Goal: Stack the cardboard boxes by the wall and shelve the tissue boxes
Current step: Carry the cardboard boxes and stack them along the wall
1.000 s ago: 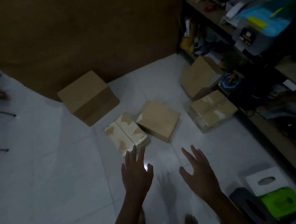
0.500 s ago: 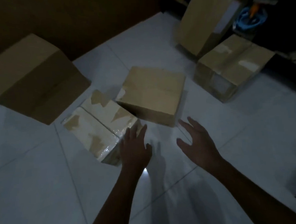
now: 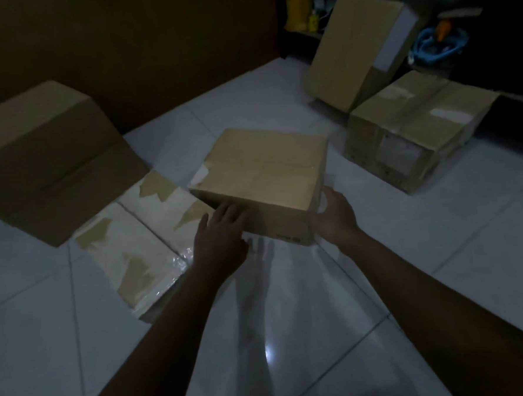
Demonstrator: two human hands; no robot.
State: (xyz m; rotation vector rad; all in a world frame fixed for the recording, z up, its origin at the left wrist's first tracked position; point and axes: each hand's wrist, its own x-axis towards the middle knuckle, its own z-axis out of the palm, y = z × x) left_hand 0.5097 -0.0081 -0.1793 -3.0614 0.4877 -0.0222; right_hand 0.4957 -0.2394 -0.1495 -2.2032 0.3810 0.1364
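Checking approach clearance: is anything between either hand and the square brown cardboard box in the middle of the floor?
Nothing visible. The left hand is already at the near side of the square brown cardboard box, and the right hand is at its right corner.

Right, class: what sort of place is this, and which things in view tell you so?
Probably a home storeroom or a storage corner: plain brown cardboard boxes lie scattered on a white tiled floor, a dark brown wall stands behind them, and a cluttered dark shelving unit fills the far corner.
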